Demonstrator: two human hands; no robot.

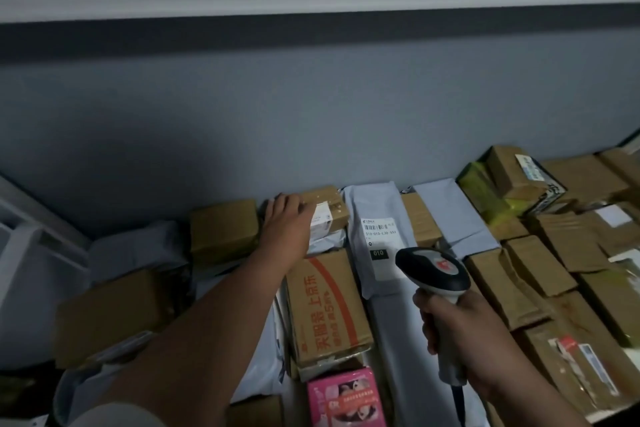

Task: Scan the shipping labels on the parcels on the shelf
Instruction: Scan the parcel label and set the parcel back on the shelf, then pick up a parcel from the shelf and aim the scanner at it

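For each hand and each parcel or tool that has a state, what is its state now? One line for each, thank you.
Left hand: reaches far back, fingers lying on the small brown box.
Small brown box: by the wall, white label partly covered.
Right hand: grips the scanner handle.
Barcode scanner: held, head toward the grey mailer.
Grey mailer: flat, label face up.
Printed carton: closed, lying flat.

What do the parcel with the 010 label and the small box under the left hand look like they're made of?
The 010 parcel looks like a soft grey plastic mailer: smooth, faintly wrinkled, with a white paper label. The small box under the left hand looks like brown cardboard, matte, probably taped; it is too blurred to be sure.
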